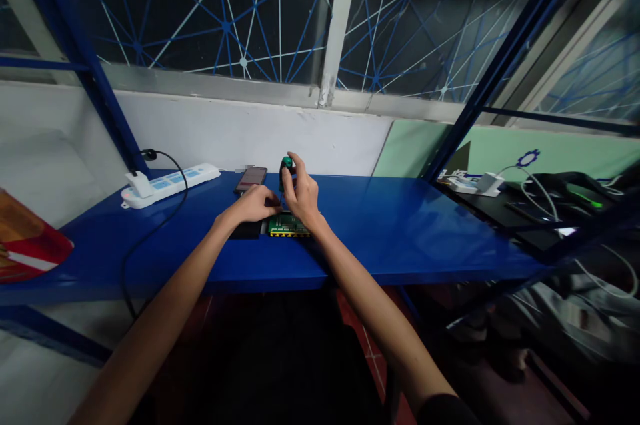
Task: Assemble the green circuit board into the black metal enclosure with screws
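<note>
A screwdriver (286,163) with a green and black handle stands nearly upright, its shaft pointing down at a green circuit board (289,222). My right hand (303,193) is closed around the handle, with the index finger raised near its top. My left hand (257,203) comes in from the left, fingers bent together by the screwdriver's tip and the board's back edge. Whatever those fingers pinch is hidden. Along the board's front runs a row of yellow ports. A flat black piece (245,231) lies just left of the board, partly under my left hand.
Behind my left hand a phone (253,178) lies on the blue table (400,231). A white power strip (173,186) with a plugged-in adapter and black cable sits at the left. At far left is a red and yellow packet (30,241). Blue posts flank the table.
</note>
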Available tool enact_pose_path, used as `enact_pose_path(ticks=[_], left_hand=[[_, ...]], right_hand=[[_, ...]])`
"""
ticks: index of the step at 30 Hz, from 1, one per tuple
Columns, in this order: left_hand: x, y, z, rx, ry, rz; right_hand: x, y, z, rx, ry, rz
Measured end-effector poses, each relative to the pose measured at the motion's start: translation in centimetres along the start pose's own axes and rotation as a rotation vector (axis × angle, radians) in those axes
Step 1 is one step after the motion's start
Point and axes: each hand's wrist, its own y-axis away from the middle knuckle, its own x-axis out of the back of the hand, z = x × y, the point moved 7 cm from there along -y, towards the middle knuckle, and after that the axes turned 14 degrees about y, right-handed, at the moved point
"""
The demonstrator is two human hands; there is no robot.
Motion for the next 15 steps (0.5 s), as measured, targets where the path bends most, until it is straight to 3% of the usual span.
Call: enact_pose_path(ticks=[8,15], left_hand=[[-0.11,0.06,0.10,-0.017,-0.005,-0.003],[0.44,0.01,-0.17,-0.014,-0.036,0.065]], right_hand=[[-0.24,-0.04,-0.01,0.002,0.015,-0.035],[-0.02,-0.02,0.05,-0.012,-0.011,-0.009]])
